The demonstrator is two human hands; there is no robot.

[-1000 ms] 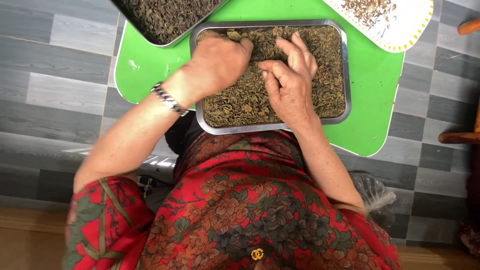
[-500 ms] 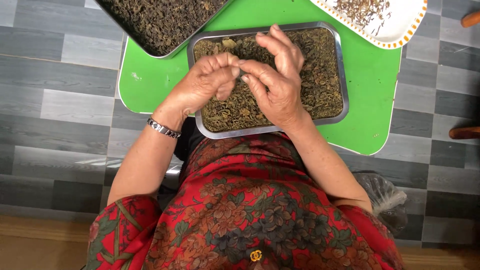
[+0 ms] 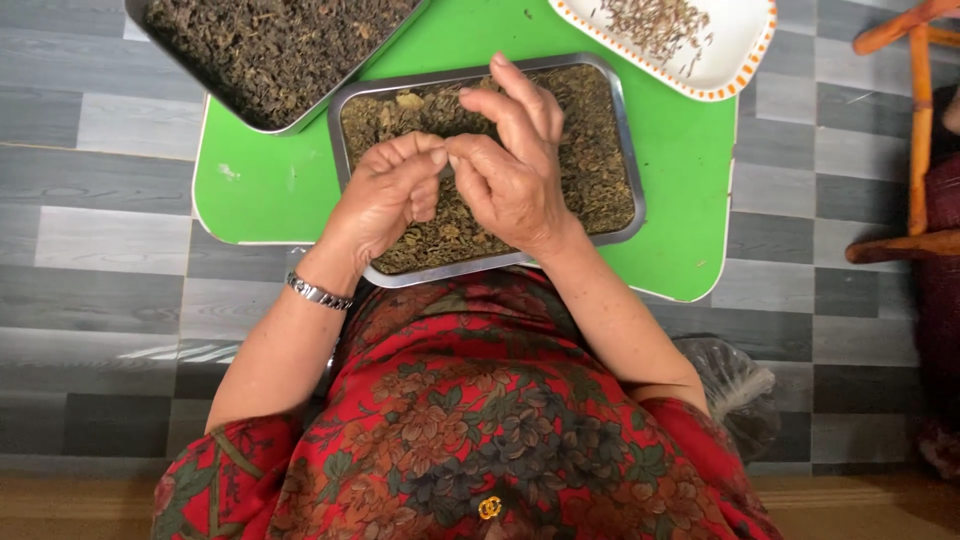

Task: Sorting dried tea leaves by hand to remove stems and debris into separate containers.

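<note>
My left hand [image 3: 385, 195] and my right hand [image 3: 510, 165] meet fingertip to fingertip above a metal tray [image 3: 625, 160] filled with dark dried leaves [image 3: 590, 170]. The thumbs and forefingers pinch together over the tray's middle; whatever small bit lies between them is too small to make out. My right hand's other fingers are raised and spread. A silver bracelet [image 3: 318, 292] circles my left wrist. The tray rests on a low green table [image 3: 280, 185].
A second metal tray [image 3: 175, 50] of dark dried leaves sits at the table's far left corner. A white dish with an orange rim [image 3: 735, 65] holds lighter stems at the far right. An orange wooden chair [image 3: 915, 130] stands to the right; a clear plastic bag [image 3: 735, 385] lies by my right side.
Both hands have lifted off the leaves in the tray and drawn together, fingertips now pinched against each other above the tray's middle.
</note>
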